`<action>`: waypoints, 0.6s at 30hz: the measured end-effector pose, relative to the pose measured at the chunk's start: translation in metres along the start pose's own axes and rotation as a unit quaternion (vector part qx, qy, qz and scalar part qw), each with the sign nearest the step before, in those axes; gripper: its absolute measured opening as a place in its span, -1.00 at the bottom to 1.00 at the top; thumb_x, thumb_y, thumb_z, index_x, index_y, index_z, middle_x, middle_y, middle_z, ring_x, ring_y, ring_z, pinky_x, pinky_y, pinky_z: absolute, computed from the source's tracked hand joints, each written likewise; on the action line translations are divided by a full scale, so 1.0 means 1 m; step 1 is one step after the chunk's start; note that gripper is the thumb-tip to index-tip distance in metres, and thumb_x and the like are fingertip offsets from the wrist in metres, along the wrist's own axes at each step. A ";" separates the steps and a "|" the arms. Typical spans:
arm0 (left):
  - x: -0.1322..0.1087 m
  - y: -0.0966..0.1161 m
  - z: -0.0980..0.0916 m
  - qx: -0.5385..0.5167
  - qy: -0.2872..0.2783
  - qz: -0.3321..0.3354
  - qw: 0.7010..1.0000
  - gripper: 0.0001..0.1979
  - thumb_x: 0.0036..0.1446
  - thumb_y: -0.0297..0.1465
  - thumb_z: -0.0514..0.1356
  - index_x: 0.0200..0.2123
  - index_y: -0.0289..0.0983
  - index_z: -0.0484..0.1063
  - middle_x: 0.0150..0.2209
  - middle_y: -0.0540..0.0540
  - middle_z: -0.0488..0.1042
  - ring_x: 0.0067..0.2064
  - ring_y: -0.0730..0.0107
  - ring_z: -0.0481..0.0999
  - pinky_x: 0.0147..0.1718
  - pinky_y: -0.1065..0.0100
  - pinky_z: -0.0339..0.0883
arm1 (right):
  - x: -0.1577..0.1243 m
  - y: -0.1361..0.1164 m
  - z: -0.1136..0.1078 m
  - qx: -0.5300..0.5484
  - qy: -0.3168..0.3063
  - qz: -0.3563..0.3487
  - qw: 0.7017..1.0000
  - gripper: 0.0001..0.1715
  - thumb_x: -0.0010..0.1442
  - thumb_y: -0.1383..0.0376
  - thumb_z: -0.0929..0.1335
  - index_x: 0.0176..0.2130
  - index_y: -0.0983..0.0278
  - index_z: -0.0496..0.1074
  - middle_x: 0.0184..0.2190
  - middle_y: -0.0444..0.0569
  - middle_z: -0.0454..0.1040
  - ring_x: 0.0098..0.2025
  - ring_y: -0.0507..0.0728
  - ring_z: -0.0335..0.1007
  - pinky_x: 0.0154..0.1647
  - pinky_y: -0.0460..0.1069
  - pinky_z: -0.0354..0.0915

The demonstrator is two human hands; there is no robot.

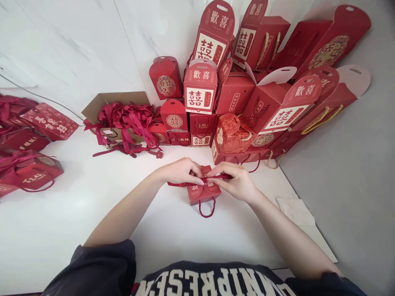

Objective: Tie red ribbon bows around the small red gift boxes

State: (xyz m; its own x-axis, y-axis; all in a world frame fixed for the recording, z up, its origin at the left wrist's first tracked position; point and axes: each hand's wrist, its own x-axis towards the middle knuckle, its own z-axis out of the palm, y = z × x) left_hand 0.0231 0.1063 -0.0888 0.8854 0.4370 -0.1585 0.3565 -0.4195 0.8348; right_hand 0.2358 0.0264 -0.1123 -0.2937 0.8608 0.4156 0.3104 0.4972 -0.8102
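your left fingers (196,179) and right fingers (217,169) pinched a red ribbon (179,184) over a small red box (203,194) beneath them. its side with the rope handle (206,216) pointed from the fingers toward you; its long axis was unclear. pale lettering marked the folded top.

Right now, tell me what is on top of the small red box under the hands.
Across the small red box lies a red ribbon, gripped by the left hand and right hand. Fingers and ribbon partly cover its top, so some print cannot be seen.
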 end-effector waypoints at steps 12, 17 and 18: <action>0.006 -0.006 -0.006 -0.038 -0.043 0.004 0.998 -0.81 0.02 -0.34 0.34 -0.28 -0.27 0.64 -0.33 -0.11 0.57 -0.30 0.41 0.49 -0.29 0.43 0.34 | -0.032 -0.014 -0.002 -0.243 -0.171 -0.097 0.950 -0.45 0.24 0.52 0.20 0.14 0.15 0.36 -0.06 0.00 0.56 -0.13 0.17 0.55 -0.18 0.03 0.48; 0.004 -0.007 -0.004 -0.034 -0.031 -0.006 0.999 -0.80 0.00 -0.33 0.35 -0.27 -0.25 0.64 -0.33 -0.07 0.57 -0.28 0.41 0.50 -0.25 0.44 0.35 | -0.036 -0.005 0.004 -0.238 -0.148 -0.084 0.956 -0.49 0.25 0.50 0.20 0.10 0.14 0.38 -0.13 -0.01 0.58 -0.17 0.16 0.55 -0.17 0.02 0.46; 0.004 -0.007 -0.004 -0.033 -0.028 -0.010 0.999 -0.79 -0.01 -0.32 0.35 -0.27 -0.25 0.64 -0.33 -0.07 0.57 -0.27 0.40 0.50 -0.25 0.44 0.35 | -0.037 -0.003 0.006 -0.238 -0.147 -0.084 0.956 -0.50 0.26 0.50 0.20 0.10 0.14 0.38 -0.12 0.00 0.58 -0.16 0.16 0.55 -0.16 0.02 0.46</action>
State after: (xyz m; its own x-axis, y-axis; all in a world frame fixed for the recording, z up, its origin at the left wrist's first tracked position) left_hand 0.0230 0.1137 -0.0933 0.8940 0.3993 -0.2031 0.3555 -0.3565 0.8640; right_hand 0.2406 -0.0076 -0.1276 -0.5953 0.7316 0.3323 0.5921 0.6790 -0.4340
